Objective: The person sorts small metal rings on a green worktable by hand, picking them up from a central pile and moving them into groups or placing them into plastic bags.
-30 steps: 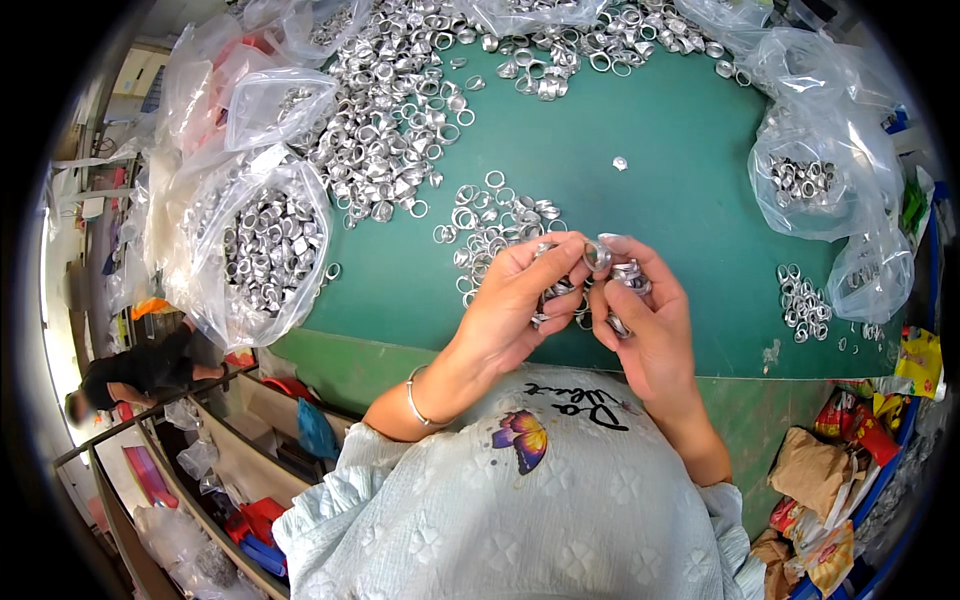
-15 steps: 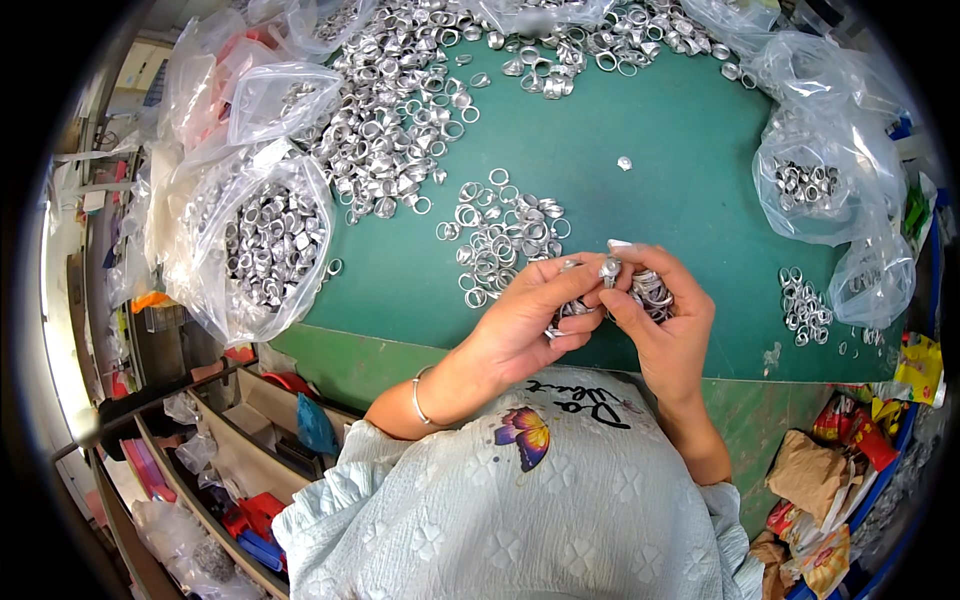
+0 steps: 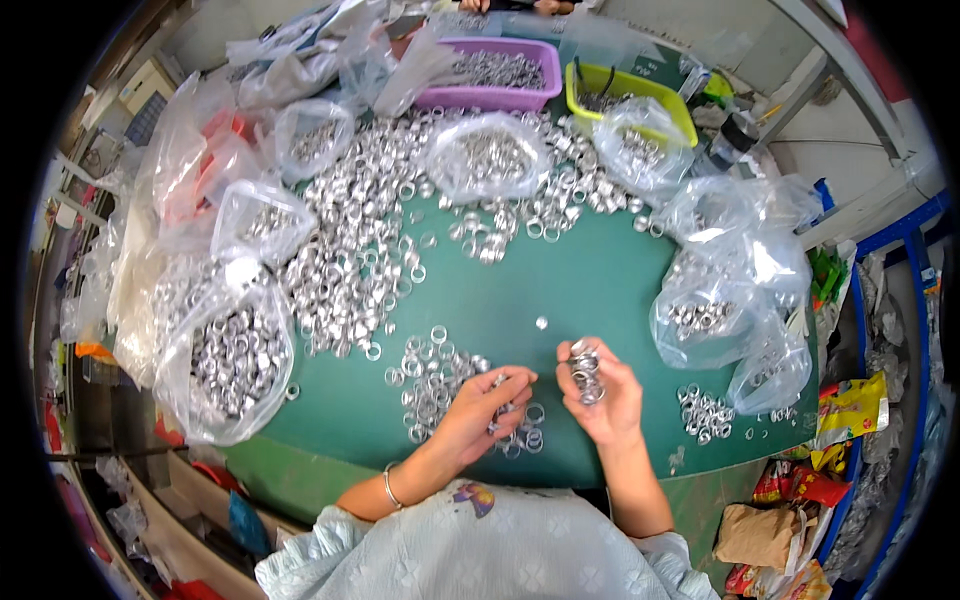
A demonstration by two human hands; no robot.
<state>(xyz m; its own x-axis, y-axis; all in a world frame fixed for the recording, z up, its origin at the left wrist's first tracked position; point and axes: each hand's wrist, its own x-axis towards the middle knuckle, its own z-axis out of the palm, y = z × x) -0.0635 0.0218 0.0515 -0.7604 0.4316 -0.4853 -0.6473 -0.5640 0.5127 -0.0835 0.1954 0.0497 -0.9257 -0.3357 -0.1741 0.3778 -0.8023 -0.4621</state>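
Note:
My left hand point(image 3: 478, 415) is closed around several silver metal rings, partly hidden by its fingers. It hovers at the right edge of a small heap of loose rings point(image 3: 430, 385). Held apart from it, my right hand point(image 3: 612, 405) curls around a stack of silver rings point(image 3: 586, 372) that shows between thumb and fingers. One small silver piece point(image 3: 542, 323) lies alone on the green tabletop point(image 3: 490, 300), beyond the gap between my hands. To the right of my right hand sits another little pile of rings point(image 3: 705, 415).
A large spread of rings point(image 3: 350, 240) covers the table's far left. Clear plastic bags of rings point(image 3: 240, 360) stand along the left, the back and the right point(image 3: 700, 320). Behind are a purple basket point(image 3: 490, 98) and a yellow-green basket point(image 3: 682, 118). Another person's hands point(image 3: 550, 6) show at the far edge.
My hands, close together before, have moved apart, each keeping rings. The left is now nearer the small heap. The view has tilted up, showing the baskets at the back.

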